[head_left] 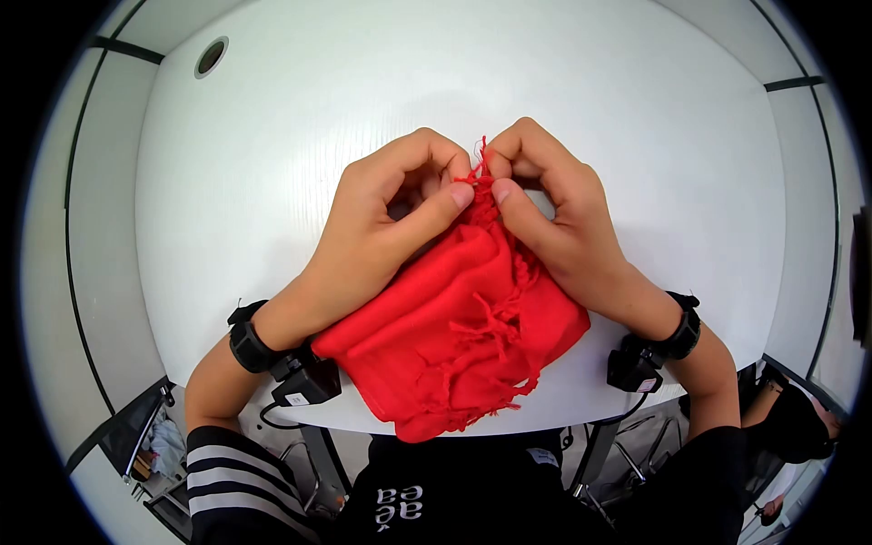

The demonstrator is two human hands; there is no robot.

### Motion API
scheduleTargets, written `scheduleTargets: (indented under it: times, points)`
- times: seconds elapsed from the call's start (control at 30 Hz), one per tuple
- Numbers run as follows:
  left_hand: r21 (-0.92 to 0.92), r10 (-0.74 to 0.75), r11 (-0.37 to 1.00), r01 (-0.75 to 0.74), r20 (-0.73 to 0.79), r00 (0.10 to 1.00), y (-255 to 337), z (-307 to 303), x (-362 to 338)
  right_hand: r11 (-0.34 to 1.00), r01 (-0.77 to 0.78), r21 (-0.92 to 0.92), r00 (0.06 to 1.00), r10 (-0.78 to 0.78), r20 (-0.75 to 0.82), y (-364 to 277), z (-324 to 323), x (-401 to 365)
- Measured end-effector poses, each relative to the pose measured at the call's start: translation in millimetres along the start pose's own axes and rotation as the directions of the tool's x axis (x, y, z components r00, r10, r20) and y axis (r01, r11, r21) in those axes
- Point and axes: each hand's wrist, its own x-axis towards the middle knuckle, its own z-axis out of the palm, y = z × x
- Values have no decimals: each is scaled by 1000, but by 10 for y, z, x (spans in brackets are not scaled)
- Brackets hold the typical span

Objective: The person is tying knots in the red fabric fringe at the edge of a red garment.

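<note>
A red fringed scarf [436,300] lies bunched on the white table near its front edge, with part of it reaching over that edge. Twisted tassels hang along its right side and bottom. My left hand [391,200] pinches red fringe strands between thumb and forefinger at the scarf's far end. Opposite it, my right hand [554,200] pinches the same bundle of strands, its fingertips close to the left ones. A few loose thread ends [483,150] stick up between the two hands. The exact strands under the fingertips are partly hidden.
The white table [272,118] has a round cable hole [211,57] at the back left. Pale partitions [109,182] border it. Black devices with cables [307,381] are strapped at both wrists. Another person [799,422] is at the lower right.
</note>
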Motion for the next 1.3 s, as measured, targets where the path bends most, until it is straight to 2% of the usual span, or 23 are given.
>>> scheduleTargets:
  times: [0.1,0.17,0.2,0.33,0.43,0.47,0.53,0.57,0.63,0.7,0.8,0.93,1.0,1.1,1.3]
  points:
    - [-39,1,999,-1,4,1000,27,5,-5,999,-24,21,1000,23,14,-39,-4,-6]
    - [-59,4,998,-4,2,1000,41,12,-3,997,21,-75,1000,-21,9,-69,4,9]
    - [-9,-43,999,43,7,999,56,-35,-5,997,-46,-67,999,47,9,-33,-19,12]
    - [-25,-45,999,44,-16,999,63,-11,-9,1000,-20,-11,999,20,-36,-9,-1,14]
    - [-47,-6,999,8,30,1000,32,-2,-23,984,-86,153,995,93,-38,-37,-17,18]
    - [-49,-9,999,11,31,999,32,2,-26,984,-90,154,995,97,-39,-44,-23,22]
    - [-36,24,999,-22,52,998,26,-8,-27,960,-72,270,996,82,-26,-62,-23,31]
    - [-34,25,999,-23,52,998,25,-18,-23,949,-125,289,992,120,34,-124,-68,29]
    - [9,24,1000,-24,52,998,26,-32,-27,906,-143,397,989,144,27,-162,-34,41]
    - [26,4,1000,-5,43,999,55,-24,-26,890,-156,429,988,141,67,-146,-47,43]
    - [-293,4,956,-4,-1,1000,41,-12,10,860,-198,471,980,171,100,-149,-59,50]
    - [-402,-16,915,32,42,999,80,-2,6,850,-209,484,978,193,82,-90,-70,61]
    - [-554,-46,829,78,71,996,67,10,-2,835,-234,497,972,213,99,-125,-86,68]
    - [-609,-31,789,80,91,995,25,3,-4,818,-260,513,965,230,123,-115,-88,55]
    - [-579,-10,813,63,94,996,29,13,5,776,-272,570,962,221,158,-72,-119,71]
